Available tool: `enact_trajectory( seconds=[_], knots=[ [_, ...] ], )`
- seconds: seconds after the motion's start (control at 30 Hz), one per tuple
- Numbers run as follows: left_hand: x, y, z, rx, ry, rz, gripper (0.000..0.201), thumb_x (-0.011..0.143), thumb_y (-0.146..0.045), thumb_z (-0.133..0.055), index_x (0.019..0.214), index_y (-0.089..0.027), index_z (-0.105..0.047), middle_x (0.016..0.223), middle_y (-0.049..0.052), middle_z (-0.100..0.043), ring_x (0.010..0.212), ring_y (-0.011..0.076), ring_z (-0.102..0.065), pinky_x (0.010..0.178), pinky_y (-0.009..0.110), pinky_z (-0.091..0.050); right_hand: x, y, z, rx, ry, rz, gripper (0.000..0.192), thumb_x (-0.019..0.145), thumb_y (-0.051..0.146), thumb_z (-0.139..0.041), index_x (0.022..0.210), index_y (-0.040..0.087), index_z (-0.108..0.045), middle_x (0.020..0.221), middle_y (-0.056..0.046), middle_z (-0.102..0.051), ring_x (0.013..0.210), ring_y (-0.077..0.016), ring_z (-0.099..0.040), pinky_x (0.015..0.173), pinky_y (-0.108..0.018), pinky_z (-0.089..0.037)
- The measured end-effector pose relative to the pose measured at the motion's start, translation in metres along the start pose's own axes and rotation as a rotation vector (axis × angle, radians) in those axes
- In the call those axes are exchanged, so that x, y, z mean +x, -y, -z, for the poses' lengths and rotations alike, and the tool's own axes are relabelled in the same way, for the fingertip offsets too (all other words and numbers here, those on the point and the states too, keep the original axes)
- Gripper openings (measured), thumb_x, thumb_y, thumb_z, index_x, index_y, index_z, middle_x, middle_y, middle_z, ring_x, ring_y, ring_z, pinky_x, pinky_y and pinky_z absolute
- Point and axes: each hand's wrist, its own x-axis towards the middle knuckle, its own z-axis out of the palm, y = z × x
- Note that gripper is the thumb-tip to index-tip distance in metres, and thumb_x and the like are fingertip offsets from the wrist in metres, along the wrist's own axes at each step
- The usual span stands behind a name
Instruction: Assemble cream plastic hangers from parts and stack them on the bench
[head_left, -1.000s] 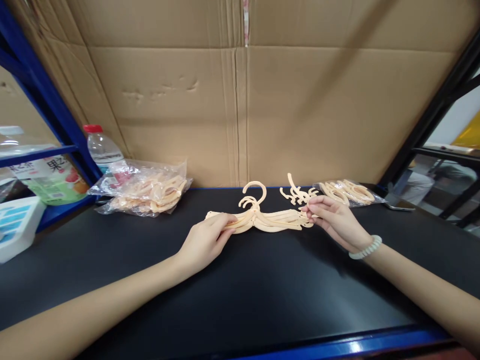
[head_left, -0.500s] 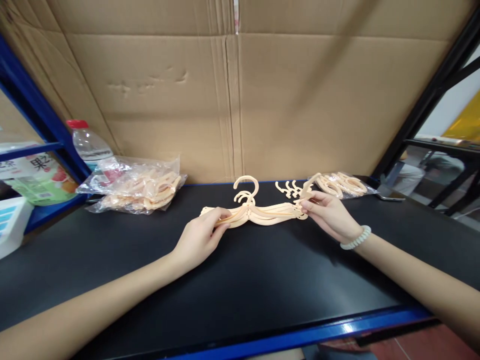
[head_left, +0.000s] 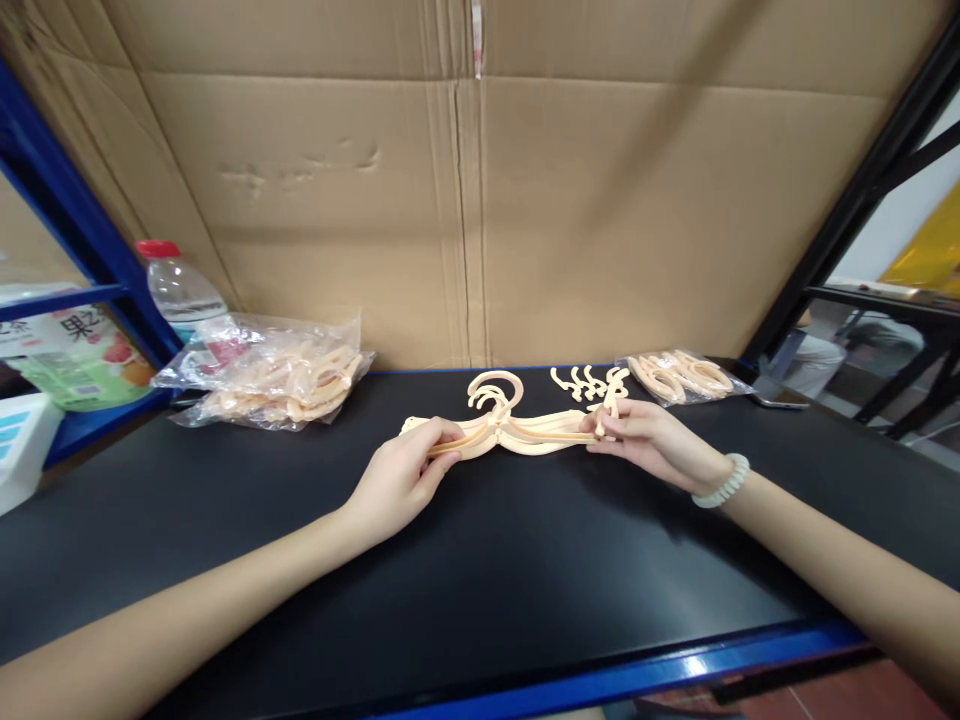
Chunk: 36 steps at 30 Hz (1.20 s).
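Observation:
Several beige clothes hangers [head_left: 540, 446] lie stacked on the black tabletop, their hooks pointing to the back. My left hand [head_left: 401, 470] pinches the left arm of the top hanger [head_left: 517, 432] between thumb and fingers. At that hanger's right end, my right hand [head_left: 656, 440] is closed on a small curved beige piece [head_left: 615, 385], which stands up from the fingertips. The fingers touch the hanger's end too, and partly hide where piece and hanger meet. Several small beige hooks [head_left: 585, 382] lie just behind this hand.
Clear bags of beige parts lie at the back left [head_left: 300, 375] and back right [head_left: 682, 375]. A red-capped bottle [head_left: 180, 285] and a green package [head_left: 90, 360] stand at the left. Cardboard [head_left: 337, 220] walls the back; a blue edge [head_left: 675, 665] runs along the front.
My right hand has drawn slightly in and down onto the top hanger's right end with the small piece. The top hanger's hook has tipped lower. My left hand keeps its grip.

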Motion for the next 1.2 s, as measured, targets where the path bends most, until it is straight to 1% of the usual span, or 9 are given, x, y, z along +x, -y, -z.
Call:
enact_trajectory(
  seconds=[0.07,0.17,0.4,0.53,0.77,0.9,1.0,1.1,1.2],
  knots=[
    [0.0,0.0,0.0,-0.007,0.0,-0.005,0.013,0.092,-0.029,-0.045,0.1,-0.022,-0.052,0.093,0.003,-0.064,0.083,0.0173,-0.062,0.074,0.029,-0.051,0.0,0.0,0.0,0.006,0.038,-0.065,0.025,0.075,0.038,-0.073,0.074,0.016,-0.06,0.092,-0.007,-0.064,0.093,-0.0215,-0.062,0.087,-0.039,-0.051],
    [-0.001,0.0,0.0,-0.008,-0.007,-0.011,0.013,0.092,-0.029,-0.045,0.1,-0.022,-0.052,0.094,0.003,-0.064,0.083,0.0175,-0.063,0.073,0.029,-0.052,0.0,-0.001,0.0,0.023,0.069,-0.116,0.024,0.076,0.037,-0.072,0.08,0.016,-0.061,0.084,-0.007,-0.066,0.083,-0.0204,-0.066,0.083,-0.037,-0.053],
    [-0.001,0.002,0.0,0.005,-0.018,-0.024,0.013,0.092,-0.028,-0.045,0.1,-0.022,-0.052,0.095,0.003,-0.064,0.085,0.0172,-0.062,0.072,0.028,-0.052,0.0,-0.001,0.002,0.046,0.074,-0.152,0.022,0.077,0.031,-0.072,0.073,0.014,-0.059,0.074,-0.005,-0.066,0.075,-0.0167,-0.068,0.073,-0.027,-0.055],
    [-0.001,0.002,0.0,0.038,-0.013,-0.036,0.012,0.092,-0.027,-0.045,0.099,-0.022,-0.052,0.095,0.003,-0.064,0.084,0.0167,-0.062,0.073,0.028,-0.051,0.0,-0.001,0.002,0.049,0.067,-0.153,0.023,0.074,0.03,-0.075,0.071,0.015,-0.058,0.073,-0.002,-0.063,0.072,-0.0155,-0.068,0.072,-0.027,-0.057],
    [-0.001,0.001,0.0,0.043,-0.001,-0.035,0.013,0.093,-0.028,-0.044,0.101,-0.021,-0.053,0.096,0.004,-0.064,0.086,0.018,-0.063,0.077,0.03,-0.051,-0.004,-0.002,-0.006,-0.02,-0.042,-0.081,0.032,0.067,0.037,-0.08,0.07,0.016,-0.056,0.071,-0.002,-0.064,0.071,-0.0192,-0.069,0.071,-0.032,-0.059],
    [-0.001,-0.001,0.001,0.011,0.021,-0.025,0.018,0.094,-0.03,-0.044,0.105,-0.021,-0.055,0.102,0.005,-0.065,0.092,0.0192,-0.063,0.08,0.031,-0.05,-0.003,-0.004,-0.01,-0.103,-0.129,0.005,0.039,0.063,0.042,-0.082,0.072,0.016,-0.053,0.068,-0.002,-0.063,0.064,-0.0184,-0.069,0.063,-0.029,-0.059],
    [-0.001,-0.003,0.001,-0.01,0.027,-0.006,0.02,0.094,-0.03,-0.044,0.109,-0.022,-0.055,0.103,0.004,-0.065,0.092,0.0193,-0.062,0.08,0.031,-0.049,-0.001,-0.006,-0.009,-0.14,-0.148,0.068,0.039,0.066,0.043,-0.08,0.074,0.016,-0.052,0.066,-0.002,-0.063,0.064,-0.0179,-0.069,0.062,-0.027,-0.058],
    [-0.001,-0.004,0.001,0.001,0.018,0.016,0.022,0.094,-0.03,-0.044,0.112,-0.023,-0.055,0.103,0.004,-0.064,0.092,0.0193,-0.062,0.081,0.031,-0.049,0.0,-0.006,-0.009,-0.102,-0.128,0.093,0.034,0.07,0.04,-0.077,0.08,0.017,-0.054,0.073,-0.002,-0.064,0.068,-0.0167,-0.069,0.063,-0.027,-0.057],
    [-0.002,-0.003,0.002,0.008,-0.003,0.033,0.022,0.094,-0.029,-0.044,0.112,-0.023,-0.055,0.104,0.004,-0.064,0.093,0.0193,-0.061,0.081,0.032,-0.048,0.0,-0.004,-0.006,-0.036,-0.117,0.138,0.028,0.074,0.035,-0.075,0.091,0.018,-0.061,0.089,-0.003,-0.065,0.071,-0.0125,-0.065,0.063,-0.024,-0.055]
  ],
)
